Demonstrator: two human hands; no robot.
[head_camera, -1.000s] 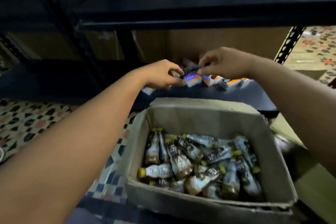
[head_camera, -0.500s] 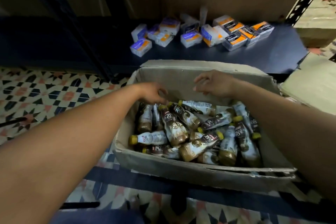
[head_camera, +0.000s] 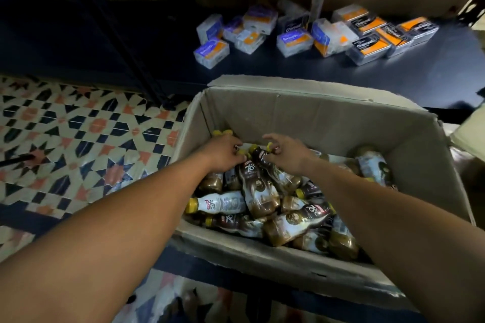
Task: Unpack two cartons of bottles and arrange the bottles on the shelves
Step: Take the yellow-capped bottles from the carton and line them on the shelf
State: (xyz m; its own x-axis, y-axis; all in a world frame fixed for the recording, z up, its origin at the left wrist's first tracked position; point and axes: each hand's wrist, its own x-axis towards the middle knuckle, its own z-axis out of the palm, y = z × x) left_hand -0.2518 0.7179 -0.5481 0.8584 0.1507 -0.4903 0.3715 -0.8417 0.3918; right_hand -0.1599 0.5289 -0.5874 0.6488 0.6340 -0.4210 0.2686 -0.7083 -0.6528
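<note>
Since the earlier frame, both hands have been brought down from the far rim of the carton onto the bottles inside it. The left hand is set at the far left of the heap, its fingers curled down over yellow caps; whether a neck is actually gripped cannot be told. The right hand is placed just beside it, with the fingers bent and loosely spread above another yellow cap, and a firm hold cannot be confirmed there either. A dark-labelled bottle is seen lying between the two hands, its cap pointing away from the camera. All the bottles are piled loosely on their sides in the open carton, among them a white one near the left wall. The carton is stood on a patterned tiled floor, directly in front of a dark low shelf. On that shelf, small boxes with purple and orange labels are scattered in a rough row, well apart from the hands.
</note>
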